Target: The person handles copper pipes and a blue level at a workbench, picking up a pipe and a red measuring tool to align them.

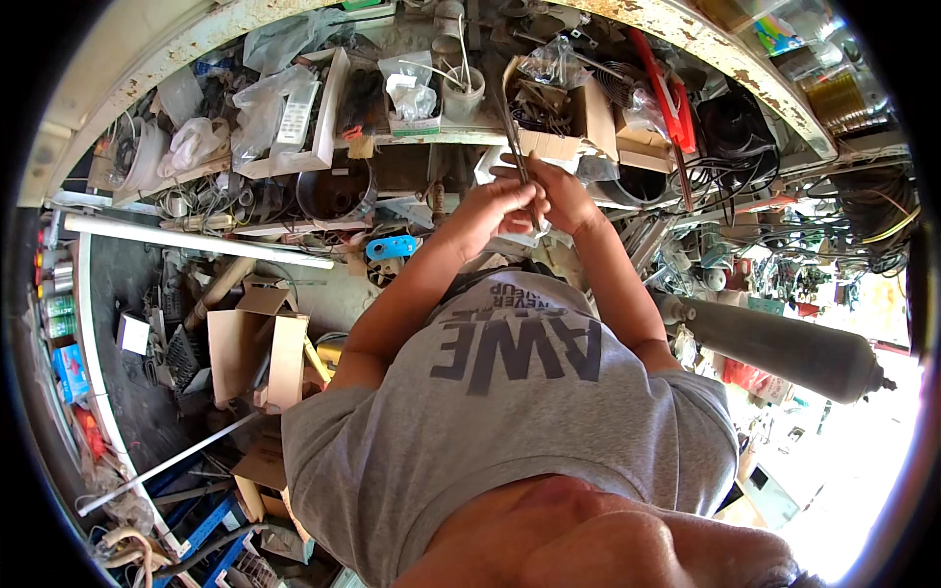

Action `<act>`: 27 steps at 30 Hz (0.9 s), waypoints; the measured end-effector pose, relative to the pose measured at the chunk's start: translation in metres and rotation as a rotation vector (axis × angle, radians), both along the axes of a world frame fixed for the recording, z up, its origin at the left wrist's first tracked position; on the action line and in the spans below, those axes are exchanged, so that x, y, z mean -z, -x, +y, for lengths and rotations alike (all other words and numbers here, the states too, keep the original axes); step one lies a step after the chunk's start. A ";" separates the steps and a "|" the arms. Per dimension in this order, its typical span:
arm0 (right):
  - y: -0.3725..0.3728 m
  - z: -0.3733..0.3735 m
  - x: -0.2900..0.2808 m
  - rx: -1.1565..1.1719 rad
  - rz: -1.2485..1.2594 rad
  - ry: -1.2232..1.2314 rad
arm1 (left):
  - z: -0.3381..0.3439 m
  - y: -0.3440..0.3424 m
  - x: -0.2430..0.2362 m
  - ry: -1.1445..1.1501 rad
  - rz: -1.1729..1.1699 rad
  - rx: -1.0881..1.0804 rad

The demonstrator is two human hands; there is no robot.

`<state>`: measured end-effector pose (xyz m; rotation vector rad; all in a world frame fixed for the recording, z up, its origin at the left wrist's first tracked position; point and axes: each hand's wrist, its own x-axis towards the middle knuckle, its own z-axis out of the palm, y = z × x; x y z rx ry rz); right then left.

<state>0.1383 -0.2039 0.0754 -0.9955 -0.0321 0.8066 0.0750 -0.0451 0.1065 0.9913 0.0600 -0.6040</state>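
In front of my chest both hands come together at the edge of a crowded shelf. My left hand (492, 209) is closed, thumb and fingers pinched around the lower end of a long, thin, dark metal strip (514, 125). Close against it is my right hand (561, 192), its fingers curled in at the same end of the strip. The strip points up and away from me, nearly upright in the view, past an open cardboard box (593, 116) with dark metal parts inside. Its exact kind cannot be made out, and my fingers hide its lower end.
A white pot (463, 98) and a small white box (411, 113) stand on the shelf left of the strip. A red-handled tool (668, 98) leans at the right. Below sit a blue part (391, 247), a grey cylinder (784, 345) and an open carton (257, 348).
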 end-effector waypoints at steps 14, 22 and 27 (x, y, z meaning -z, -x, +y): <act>-0.006 0.051 -0.016 -0.125 -0.053 -0.060 | 0.111 0.093 -0.009 -0.389 0.026 0.262; -0.005 0.032 -0.037 0.220 -0.306 0.101 | 0.143 0.100 0.006 -0.575 0.029 -0.183; -0.007 -0.019 -0.062 0.450 -0.423 0.180 | 0.141 0.066 -0.005 -0.619 -0.107 -0.256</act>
